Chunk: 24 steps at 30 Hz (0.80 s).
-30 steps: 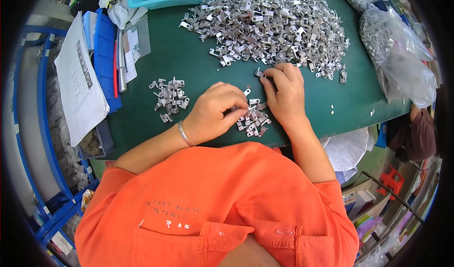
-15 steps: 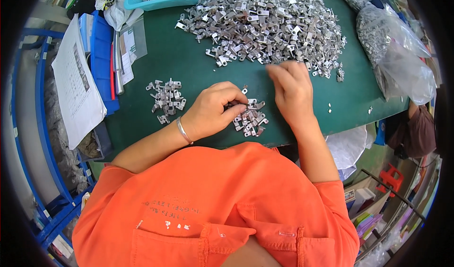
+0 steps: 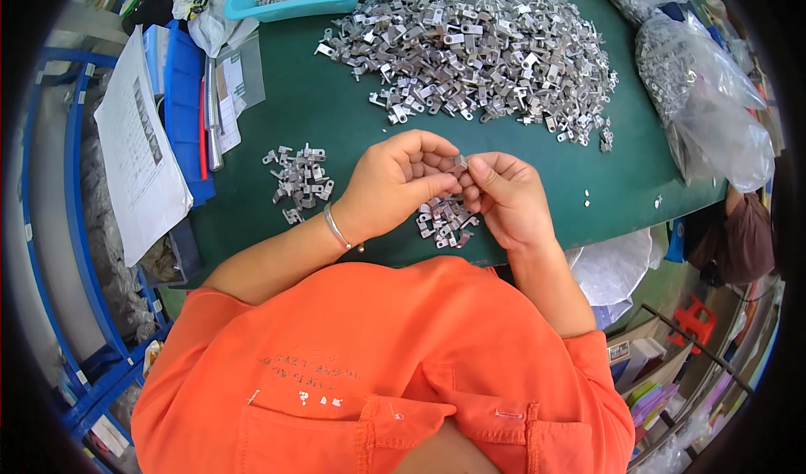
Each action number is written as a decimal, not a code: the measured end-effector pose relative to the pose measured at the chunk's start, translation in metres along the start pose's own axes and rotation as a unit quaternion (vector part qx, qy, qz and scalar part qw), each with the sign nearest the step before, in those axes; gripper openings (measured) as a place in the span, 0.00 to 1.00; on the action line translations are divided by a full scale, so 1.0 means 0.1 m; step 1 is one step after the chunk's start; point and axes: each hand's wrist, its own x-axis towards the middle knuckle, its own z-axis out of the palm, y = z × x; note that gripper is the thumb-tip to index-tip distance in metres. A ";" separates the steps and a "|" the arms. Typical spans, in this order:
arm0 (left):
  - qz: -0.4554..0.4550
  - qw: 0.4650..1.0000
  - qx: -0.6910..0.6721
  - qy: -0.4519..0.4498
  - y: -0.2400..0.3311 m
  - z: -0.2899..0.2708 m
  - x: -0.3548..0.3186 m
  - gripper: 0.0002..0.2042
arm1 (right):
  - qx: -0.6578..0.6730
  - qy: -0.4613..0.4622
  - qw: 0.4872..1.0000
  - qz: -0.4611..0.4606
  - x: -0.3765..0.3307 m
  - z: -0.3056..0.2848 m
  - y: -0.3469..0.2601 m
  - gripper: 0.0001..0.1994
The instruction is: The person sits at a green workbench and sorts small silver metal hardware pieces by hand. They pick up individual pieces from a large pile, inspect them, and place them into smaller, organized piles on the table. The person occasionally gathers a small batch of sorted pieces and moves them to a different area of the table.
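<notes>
A small silver metal bracket (image 3: 457,166) is pinched between my two hands above the green table. My left hand (image 3: 395,176), with a bangle at its wrist, grips it from the left. From the right, the thumb and fingers of my right hand (image 3: 509,197) close on it; fingers hide part of the piece. Just below my hands lies a small heap of like brackets (image 3: 445,224). A second small heap (image 3: 300,180) is left of my left hand. Farther off, a large pile of brackets (image 3: 487,46) covers the table's far middle.
A turquoise basket (image 3: 302,5) of metal pieces stands at the far left. Papers (image 3: 144,151) lean on a blue tray (image 3: 180,96) along the left edge. Clear plastic bags (image 3: 709,96) of parts lie at the right. Small white bits (image 3: 587,198) dot the right side.
My right hand has come in from near the big pile to meet my left hand. My left hand has risen slightly off the near heap, and both now hold a bracket.
</notes>
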 end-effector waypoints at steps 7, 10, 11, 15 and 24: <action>-0.078 0.994 -0.075 0.012 0.04 -0.01 -0.02 0.09 | -0.050 0.016 0.999 -0.005 -0.06 0.01 0.02 0.10; -0.065 0.996 -0.064 0.017 0.04 -0.01 -0.06 0.08 | -0.125 0.023 0.989 -0.071 -0.08 0.02 0.06 0.08; -0.042 0.998 -0.032 0.022 0.01 -0.01 -0.08 0.07 | -0.188 0.020 0.974 -0.127 -0.07 -0.02 0.11 0.06; 0.319 0.853 0.414 -0.005 -0.08 -0.20 -0.15 0.07 | -0.502 -0.052 0.788 -0.353 0.01 0.00 -0.03 0.03; 0.311 0.871 0.381 0.000 -0.10 -0.22 -0.23 0.08 | -0.672 -0.029 0.565 -0.478 0.68 0.37 0.07 0.05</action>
